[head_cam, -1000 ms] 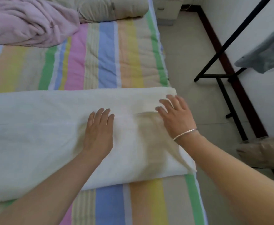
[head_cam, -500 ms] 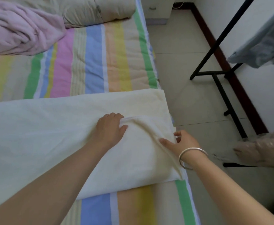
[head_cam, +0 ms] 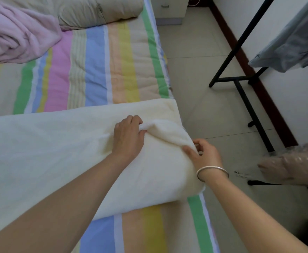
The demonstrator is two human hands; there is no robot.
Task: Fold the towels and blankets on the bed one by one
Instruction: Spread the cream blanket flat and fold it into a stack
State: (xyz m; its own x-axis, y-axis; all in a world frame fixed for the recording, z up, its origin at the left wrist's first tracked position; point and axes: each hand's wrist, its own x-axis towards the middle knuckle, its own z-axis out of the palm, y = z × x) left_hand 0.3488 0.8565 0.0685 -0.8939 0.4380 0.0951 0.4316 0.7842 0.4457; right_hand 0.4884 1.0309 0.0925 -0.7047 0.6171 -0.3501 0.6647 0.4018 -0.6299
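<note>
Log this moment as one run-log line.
stage: folding cream blanket | left hand: grips raised fold | right hand: pinches blanket's end edge | pink blanket: crumpled, far side of bed

I log the cream blanket [head_cam: 58, 152] as soft, matt, fleecy cloth; the pink blanket [head_cam: 16, 33], upper left, as plush with a fuzzy nap. The striped bed cover [head_cam: 98, 70]: quilted matt cloth. The bracelet [head_cam: 212, 173]: polished, glossy metal. The floor [head_cam: 204, 70]: smooth tile, faint sheen. The rack [head_cam: 244, 99], upper right: matt black metal.
</note>
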